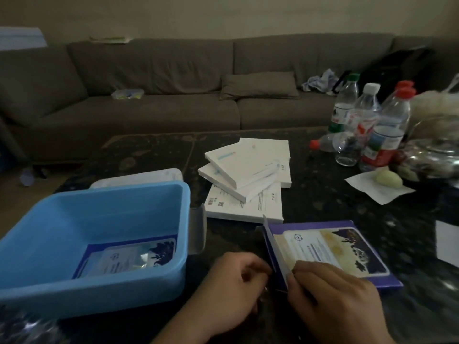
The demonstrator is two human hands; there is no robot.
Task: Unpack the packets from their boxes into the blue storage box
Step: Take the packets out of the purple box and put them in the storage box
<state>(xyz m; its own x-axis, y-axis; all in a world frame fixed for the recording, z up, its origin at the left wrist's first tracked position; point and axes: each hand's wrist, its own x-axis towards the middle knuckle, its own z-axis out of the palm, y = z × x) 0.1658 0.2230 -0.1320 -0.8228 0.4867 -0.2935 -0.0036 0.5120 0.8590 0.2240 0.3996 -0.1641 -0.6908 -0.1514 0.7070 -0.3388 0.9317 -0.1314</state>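
Note:
A flat purple box (pixel 347 247) lies on the dark table at the lower right, its end flap (pixel 274 247) standing open on the left. My right hand (pixel 332 301) pinches the near end of that flap and rests on the box's near corner. My left hand (pixel 236 291) is curled just left of the box's open end; whether it grips anything I cannot tell. The blue storage box (pixel 49 286) stands at the lower left with purple packets (pixel 129 256) lying in its bottom. Several white boxes (pixel 248 177) are stacked loosely behind.
A white lid (pixel 139 178) lies behind the blue box. Several plastic bottles (pixel 367 125) and a clear bag stand at the right, with a pale lump on white paper (pixel 380 187). A grey sofa (pixel 173 95) runs behind the table.

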